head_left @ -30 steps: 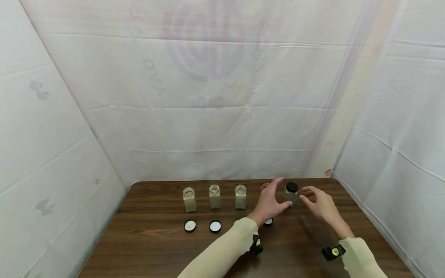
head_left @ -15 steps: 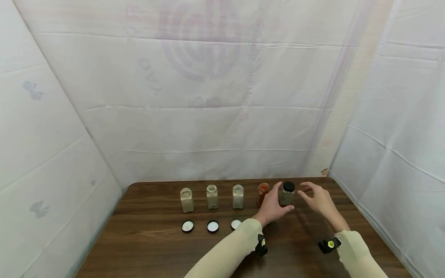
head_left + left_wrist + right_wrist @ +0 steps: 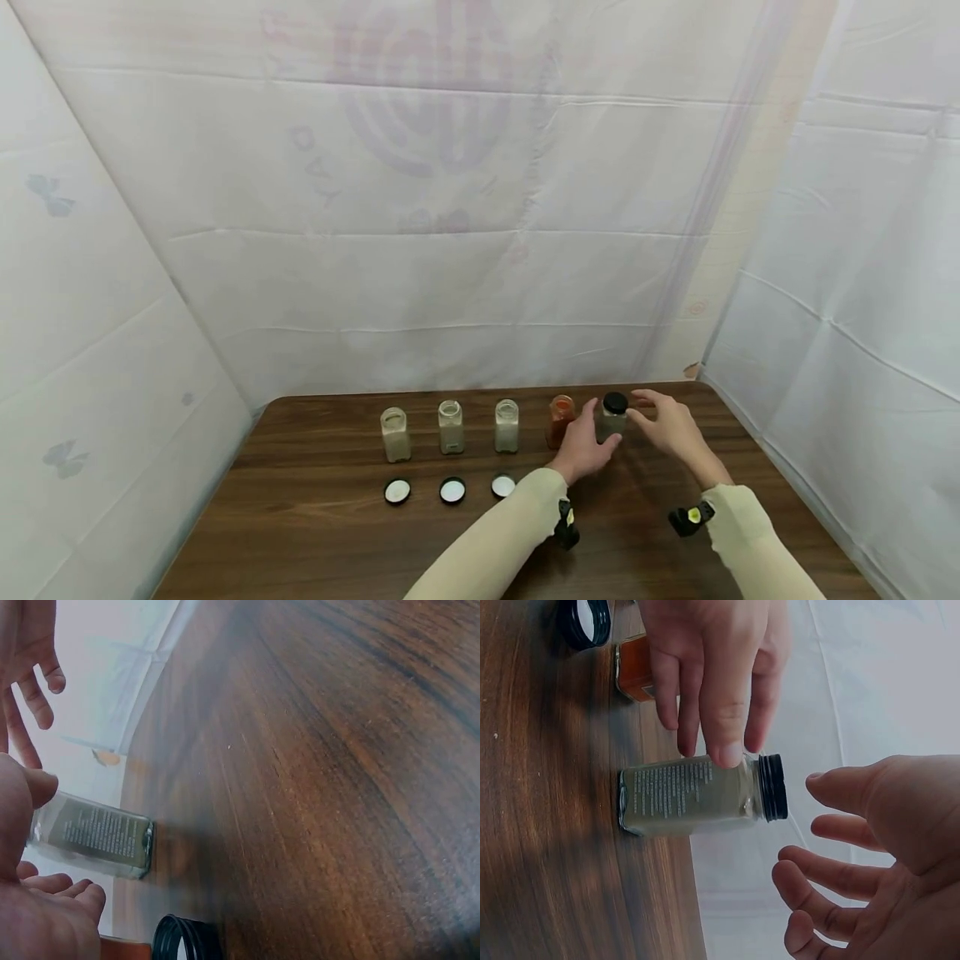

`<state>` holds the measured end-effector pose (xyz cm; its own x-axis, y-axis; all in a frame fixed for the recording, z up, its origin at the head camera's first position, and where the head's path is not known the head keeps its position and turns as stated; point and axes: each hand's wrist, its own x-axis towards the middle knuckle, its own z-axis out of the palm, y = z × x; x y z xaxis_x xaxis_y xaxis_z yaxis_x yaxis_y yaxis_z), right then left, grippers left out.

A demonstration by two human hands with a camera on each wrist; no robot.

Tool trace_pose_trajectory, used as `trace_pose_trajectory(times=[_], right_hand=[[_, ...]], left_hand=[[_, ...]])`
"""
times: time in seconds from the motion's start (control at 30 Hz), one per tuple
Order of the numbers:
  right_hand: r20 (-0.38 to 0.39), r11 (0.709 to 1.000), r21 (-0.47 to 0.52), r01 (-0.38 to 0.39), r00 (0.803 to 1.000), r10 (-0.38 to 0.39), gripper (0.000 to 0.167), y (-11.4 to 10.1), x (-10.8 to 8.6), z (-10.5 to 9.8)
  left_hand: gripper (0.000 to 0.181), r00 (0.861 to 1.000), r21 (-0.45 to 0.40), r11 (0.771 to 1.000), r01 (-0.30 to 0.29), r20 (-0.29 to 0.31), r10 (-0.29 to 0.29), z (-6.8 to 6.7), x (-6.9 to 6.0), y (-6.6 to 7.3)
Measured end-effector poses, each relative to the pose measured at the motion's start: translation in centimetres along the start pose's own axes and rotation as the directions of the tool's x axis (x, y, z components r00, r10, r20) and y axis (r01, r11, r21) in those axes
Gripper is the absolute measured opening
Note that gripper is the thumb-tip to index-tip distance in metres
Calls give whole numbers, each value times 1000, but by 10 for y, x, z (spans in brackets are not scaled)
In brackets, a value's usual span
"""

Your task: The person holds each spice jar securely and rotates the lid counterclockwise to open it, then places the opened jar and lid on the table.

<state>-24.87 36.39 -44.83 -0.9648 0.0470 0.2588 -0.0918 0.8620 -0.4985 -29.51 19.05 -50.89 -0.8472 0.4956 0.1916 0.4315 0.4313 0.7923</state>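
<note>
A square glass spice jar (image 3: 611,426) with a black screw cap (image 3: 773,787) stands upright at the right end of a row. Greyish-green powder and printed text show in the right wrist view. My left hand (image 3: 585,450) is at its left side, thumb in front and fingertips at the near edge; the thumb touches the glass, and no firm grip shows. On the other side, my right hand (image 3: 667,427) hovers with parted, slightly bent fingers, apart from the cap. Beside my left hand stands an uncapped jar of orange-red spice (image 3: 559,419).
Further left stand uncapped jars of pale powder, one (image 3: 506,427) nearest. Black lids with white liners lie before the row, one (image 3: 452,491) in the middle; another lid (image 3: 585,621) is hidden from the head view. White sheeting (image 3: 450,275) rises behind the wooden table (image 3: 315,517).
My left hand has moved in around the capped jar, its thumb now against the glass. My right hand has drawn nearer the cap. The orange-red jar has come into clearer sight.
</note>
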Motion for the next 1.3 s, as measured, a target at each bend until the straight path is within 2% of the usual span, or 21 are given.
trace_pose_trajectory(times=[0.33, 0.67, 0.8, 1.03, 1.3], right_hand=[[24, 1000, -1, -14, 1000, 14, 46, -3, 8, 8], [38, 1000, 11, -26, 999, 25, 43, -4, 13, 14], [23, 999, 11, -33, 999, 33, 42, -5, 14, 15], [-2, 995, 18, -96, 995, 96, 40, -8, 14, 16], [-26, 989, 27, -144, 989, 145, 47, -8, 18, 24]], left_hand=[[62, 999, -22, 999, 41, 33, -40, 2, 10, -4], [61, 996, -33, 997, 77, 57, -75, 2, 10, -3], [59, 998, -21, 998, 61, 35, -61, 5, 12, -3], [53, 999, 29, 999, 17, -38, -16, 9, 13, -2], [48, 995, 58, 998, 19, -96, -13, 10, 12, 0]])
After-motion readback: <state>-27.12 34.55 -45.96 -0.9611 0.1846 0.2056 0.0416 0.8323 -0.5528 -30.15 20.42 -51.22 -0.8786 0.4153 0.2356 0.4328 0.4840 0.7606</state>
